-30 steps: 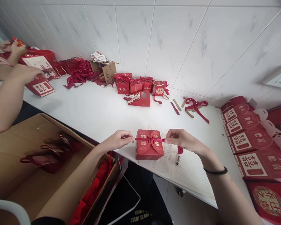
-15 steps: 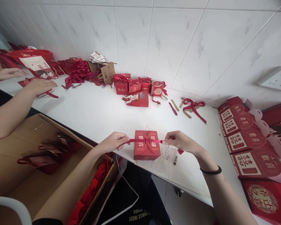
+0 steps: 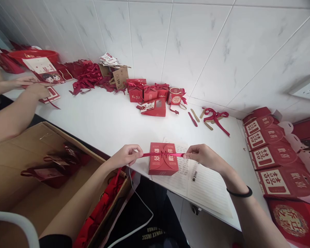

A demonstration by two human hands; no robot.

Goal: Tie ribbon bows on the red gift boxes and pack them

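A red gift box [image 3: 163, 168] with pale printed characters sits near the table's front edge, partly over an open notebook [image 3: 209, 189]. A red ribbon [image 3: 147, 154] passes through the slots in its lid and stretches level out to both sides. To the left of the box, my left hand [image 3: 127, 155] pinches one ribbon end. My right hand [image 3: 203, 156] pinches the opposite end on the right, just above the notebook. Between my hands the ribbon looks taut, with a small crossing at the lid's middle.
Finished-looking red boxes [image 3: 150, 93] stand by the tiled wall, left of a loose ribbon [image 3: 215, 119]. Stacked red cartons [image 3: 276, 179] line the right side. A cardboard box [image 3: 49, 131] lies below the left edge. A co-worker's hands [image 3: 38, 90] handle a red item at far left.
My hands have drawn slightly farther apart, the right one moving outward along with the ribbon end. The co-worker's hands have come together over a red item. The view has shifted a little.
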